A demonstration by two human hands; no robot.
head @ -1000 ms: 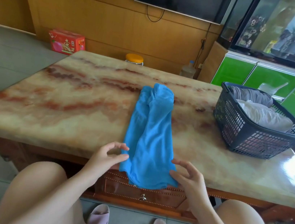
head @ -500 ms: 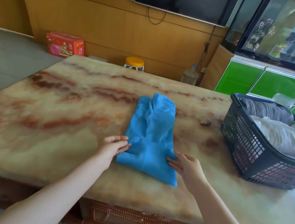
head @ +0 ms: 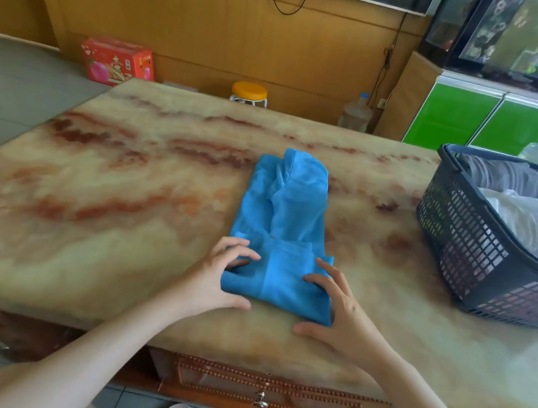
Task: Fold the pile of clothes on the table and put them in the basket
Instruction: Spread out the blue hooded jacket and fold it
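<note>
Looking down through the head camera, I see the blue garment (head: 283,212) lying lengthwise near the middle of the marbled surface (head: 115,203), its near end doubled back on itself into a thicker band. Both hands sit at that band. My left hand (head: 216,276) is spread wide at the near left corner, its arched fingertips (head: 251,256) touching the top of the cloth and its thumb flat on the surface along the fold. My right hand (head: 340,303) mirrors it at the near right corner, fingers splayed with tips on the cloth and thumb on the surface. Neither hand is wrapped round the fabric. The dark basket (head: 461,251) stands on the right of the surface, well apart from the garment, with grey clothes (head: 513,177) and white clothes (head: 534,224) inside it.
</note>
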